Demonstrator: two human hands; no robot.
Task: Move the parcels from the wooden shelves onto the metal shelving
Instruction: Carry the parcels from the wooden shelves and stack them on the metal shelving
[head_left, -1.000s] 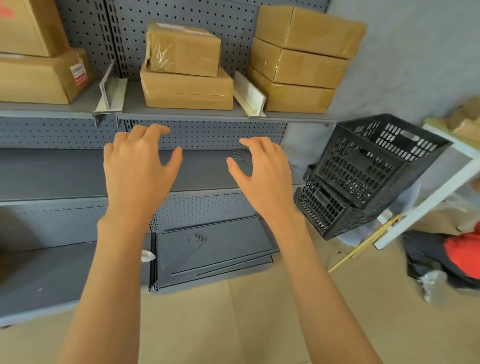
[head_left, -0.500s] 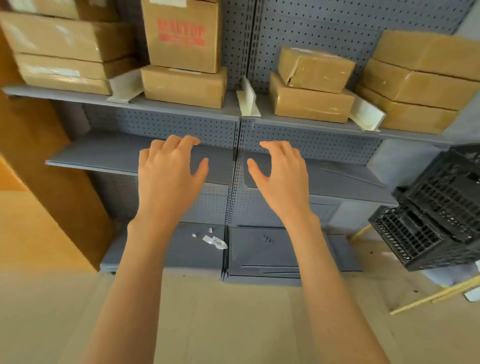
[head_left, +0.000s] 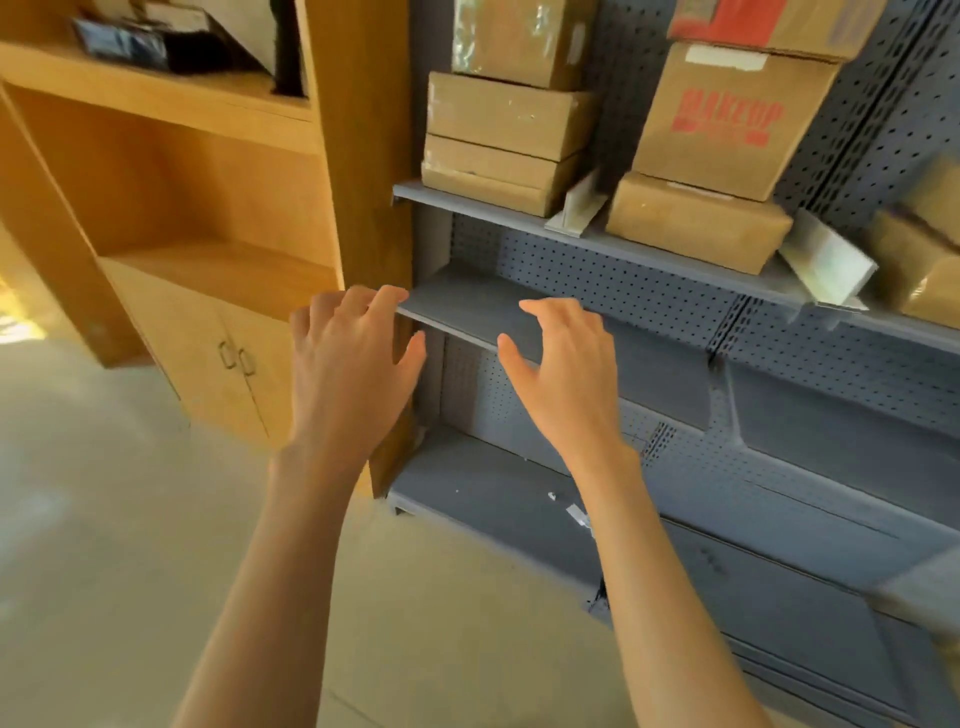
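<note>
A pale beige floor (head_left: 130, 545) fills the lower left of the view. Two small metal loop handles (head_left: 236, 358) sit side by side on the light wood double cabinet doors (head_left: 208, 353), one on each door, near the seam between them. White L-shaped plastic dividers (head_left: 576, 210) stand between the stacks higher up; a second one (head_left: 826, 265) to the right is tilted and blurred. A few small white scraps, perhaps paper or tape (head_left: 579, 514), lie low down at the right. Dark items (head_left: 171, 44) at top left are too blurred to identify.
</note>
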